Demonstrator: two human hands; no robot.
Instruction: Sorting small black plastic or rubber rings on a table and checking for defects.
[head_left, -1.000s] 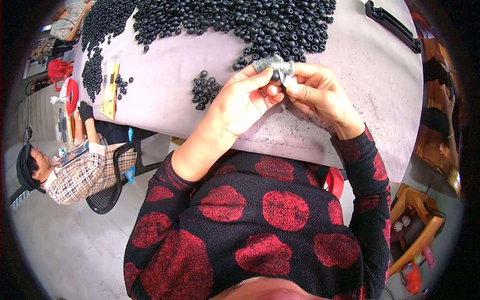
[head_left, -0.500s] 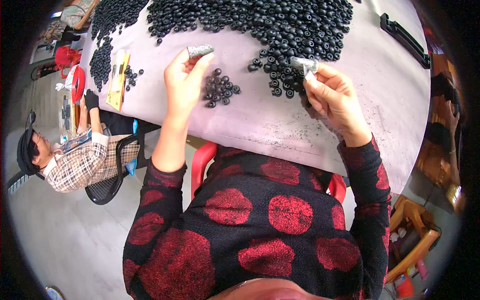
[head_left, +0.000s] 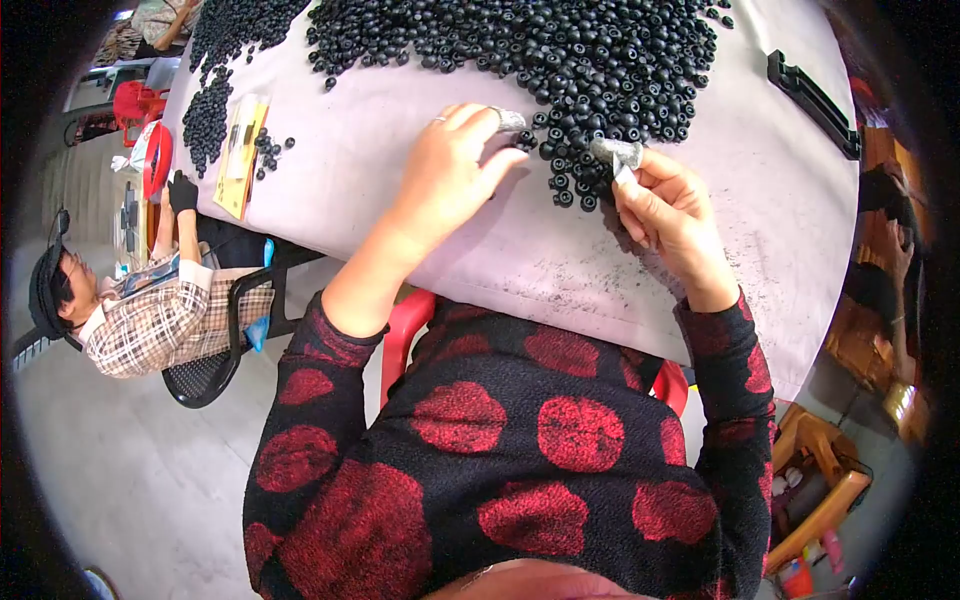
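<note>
My left hand (head_left: 450, 180) hangs over the table, thumb and index finger apart, beside the edge of a big heap of small round black parts (head_left: 560, 50). Grey wrapping covers its index fingertip. A few black parts show in the gap between those fingertips. My right hand (head_left: 670, 205) is closed at the near edge of the heap, its index finger also wrapped in grey. Between its thumb and finger is a small pale flat piece (head_left: 622, 173), too small to name. The small group of black parts is mostly hidden under my left hand.
Another pile of black parts (head_left: 207, 125) lies at the left, by a yellow-and-white packet (head_left: 241, 150). A black bar-shaped holder (head_left: 815, 105) rests at the right. Dark crumbs dot the near tabletop (head_left: 590, 285). A seated person (head_left: 150, 310) works at the left.
My left hand has moved right, from beside the small group of parts to the heap's edge near my right hand. The right hand has barely moved.
</note>
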